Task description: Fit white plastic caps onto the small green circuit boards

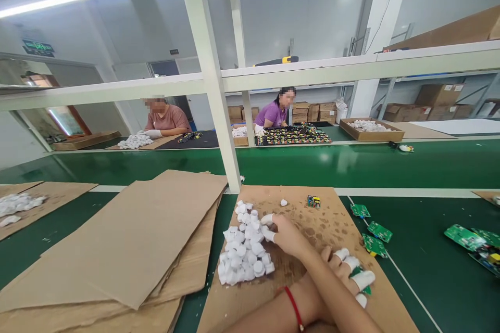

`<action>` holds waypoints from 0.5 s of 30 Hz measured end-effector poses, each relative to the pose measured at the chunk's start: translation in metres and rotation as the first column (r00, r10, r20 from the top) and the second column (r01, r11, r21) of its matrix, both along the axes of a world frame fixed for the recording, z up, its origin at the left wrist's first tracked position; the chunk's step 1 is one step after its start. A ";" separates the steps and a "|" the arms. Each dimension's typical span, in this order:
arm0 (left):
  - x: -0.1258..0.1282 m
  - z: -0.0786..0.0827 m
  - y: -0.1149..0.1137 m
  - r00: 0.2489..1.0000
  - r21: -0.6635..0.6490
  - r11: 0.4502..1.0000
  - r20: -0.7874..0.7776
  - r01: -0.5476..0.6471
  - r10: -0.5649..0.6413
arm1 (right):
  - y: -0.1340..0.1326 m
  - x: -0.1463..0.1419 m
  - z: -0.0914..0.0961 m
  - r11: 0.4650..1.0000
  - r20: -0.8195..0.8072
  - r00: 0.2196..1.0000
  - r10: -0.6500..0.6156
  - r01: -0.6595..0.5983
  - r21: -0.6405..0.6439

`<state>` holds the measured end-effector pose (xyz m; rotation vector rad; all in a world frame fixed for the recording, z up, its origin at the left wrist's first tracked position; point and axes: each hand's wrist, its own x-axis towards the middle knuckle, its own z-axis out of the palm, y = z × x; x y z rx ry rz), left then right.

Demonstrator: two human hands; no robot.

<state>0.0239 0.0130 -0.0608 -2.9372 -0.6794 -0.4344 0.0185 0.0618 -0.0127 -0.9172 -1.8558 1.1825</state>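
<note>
My arms are crossed over a brown cardboard sheet [324, 229]. My right hand [287, 237], with white finger cots, reaches left over the other arm and pinches at the edge of a pile of small white plastic caps [244, 250]. My left hand [346, 270], a red cord on its wrist and also wearing finger cots, lies to the right, curled round a small green circuit board [357, 272] that is mostly hidden by the fingers. One loose white cap [284, 202] and a small assembled board [313, 201] lie farther back on the sheet.
Several green circuit boards [377, 231] lie on the green bench to the right, with more boards [474, 242] at the far right. Stacked cardboard sheets [125, 250] fill the left. A white frame post [219, 114] stands ahead. Two people work across the conveyor [312, 164].
</note>
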 end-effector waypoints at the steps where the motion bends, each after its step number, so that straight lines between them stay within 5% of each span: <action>1: 0.001 0.000 0.000 1.000 0.010 1.000 -0.011 0.006 -0.006 | -0.003 0.000 0.000 0.999 -0.016 0.999 -0.034 0.034 0.002; 4: 0.001 0.003 -0.001 0.998 0.014 0.999 -0.047 0.036 -0.036 | -0.010 0.005 0.006 0.990 -0.116 0.984 -0.137 0.138 -0.002; 8: -0.003 0.016 -0.001 0.998 -0.146 0.988 -0.022 0.052 -0.056 | -0.006 0.037 0.028 0.967 -0.335 0.907 -0.256 0.236 -0.098; 12: -0.006 0.027 0.001 0.992 -0.251 0.964 0.062 -0.089 0.108 | 0.010 0.102 0.043 0.925 -0.545 0.748 -0.378 0.285 -0.250; 15: -0.004 0.026 0.003 0.964 -0.411 0.901 0.150 -0.140 0.218 | 0.015 0.146 0.034 0.896 -0.564 0.698 -0.441 0.305 -0.323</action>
